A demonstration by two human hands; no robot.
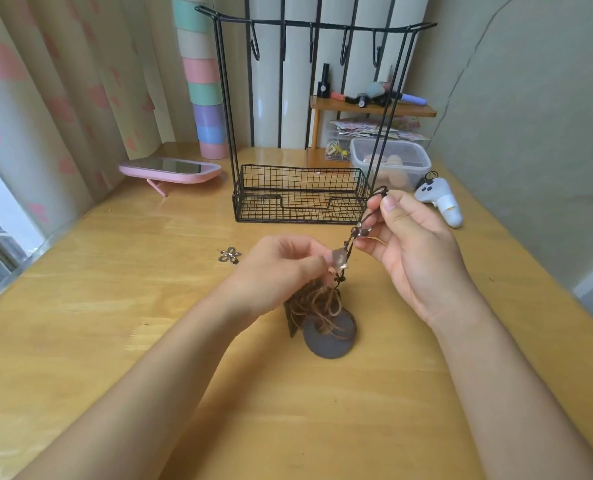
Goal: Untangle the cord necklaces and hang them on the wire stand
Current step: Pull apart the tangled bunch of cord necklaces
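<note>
Wooden table (115, 341), both hands gripping tangled cord necklaces (323, 303)

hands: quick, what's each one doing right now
Left hand: closed, pinching the tangled cord necklaces.
Right hand: closed on a dark beaded cord, pulled up from the tangle.

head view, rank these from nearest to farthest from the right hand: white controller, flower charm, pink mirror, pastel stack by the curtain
From the right hand:
1. White controller, just beyond it on the table's right side.
2. Flower charm, left of the left hand.
3. Pink mirror, far left, tilted on its stand.
4. Pastel stack, back left by the curtain.
</note>
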